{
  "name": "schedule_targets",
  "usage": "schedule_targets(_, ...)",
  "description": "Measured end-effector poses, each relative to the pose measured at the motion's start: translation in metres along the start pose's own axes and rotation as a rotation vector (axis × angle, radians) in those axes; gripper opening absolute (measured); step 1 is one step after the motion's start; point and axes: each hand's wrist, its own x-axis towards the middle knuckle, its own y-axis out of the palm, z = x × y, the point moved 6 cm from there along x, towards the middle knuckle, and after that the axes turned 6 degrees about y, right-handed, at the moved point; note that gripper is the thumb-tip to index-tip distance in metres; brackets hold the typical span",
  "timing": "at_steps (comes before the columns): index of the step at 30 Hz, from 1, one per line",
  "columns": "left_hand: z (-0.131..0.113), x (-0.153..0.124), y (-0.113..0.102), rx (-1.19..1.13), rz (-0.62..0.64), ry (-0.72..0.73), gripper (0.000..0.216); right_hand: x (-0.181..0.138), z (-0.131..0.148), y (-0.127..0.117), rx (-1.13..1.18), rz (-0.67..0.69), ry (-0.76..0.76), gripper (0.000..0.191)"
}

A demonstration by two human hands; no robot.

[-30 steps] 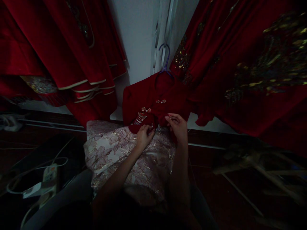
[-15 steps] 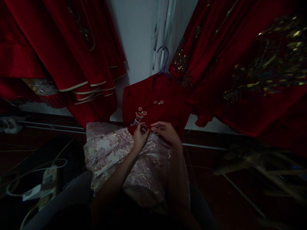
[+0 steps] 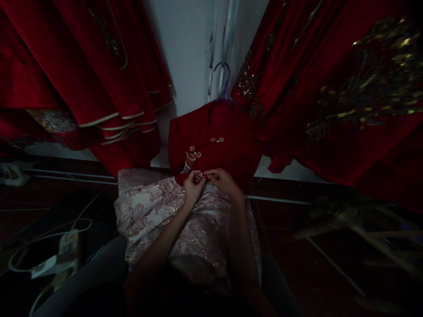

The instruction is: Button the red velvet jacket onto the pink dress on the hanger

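Note:
A red garment top [image 3: 198,119] hangs on a purple hanger [image 3: 226,83], and its lower part meets a pale, flower-patterned brocade skirt [image 3: 148,198] spread over my lap. Beaded ornaments [image 3: 191,156] with fringe sit on its front, and a smaller beaded clasp [image 3: 217,140] lies higher up. At the waist, my left hand [image 3: 193,187] pinches the edge of the red garment. My right hand [image 3: 222,180] meets it there with thumb and finger pressed together; whatever small thing lies between those fingertips is too dark to make out.
Red garments with pale piping [image 3: 112,88] hang at left. More red garments with gold sequins [image 3: 380,79] hang at right. A power strip [image 3: 69,246] with white cables lies at lower left. Blurred wooden legs [image 3: 357,233] stand at right.
My right hand has shifted slightly left, and its fingertips now meet those of my left hand. The left hand stays nearly where it was on the red garment.

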Motion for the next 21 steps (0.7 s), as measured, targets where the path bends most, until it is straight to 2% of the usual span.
schedule_targets(5,0.001,-0.003,0.004,-0.195,-0.011,-0.148,0.025,0.002,-0.006,-0.005,0.111,-0.079,0.041,0.028)
schedule_targets(9,0.004,-0.013,0.012,-0.367,0.020,-0.232,0.034,0.001,-0.005,-0.005,0.125,-0.041,0.005,0.027)
schedule_targets(14,0.011,-0.017,0.008,-0.398,-0.051,-0.222,0.037,0.004,-0.003,-0.003,0.090,-0.061,-0.012,0.026)
schedule_targets(21,0.012,-0.015,0.008,-0.328,-0.017,-0.187,0.036,0.002,-0.001,-0.012,0.049,-0.142,-0.019,0.026)
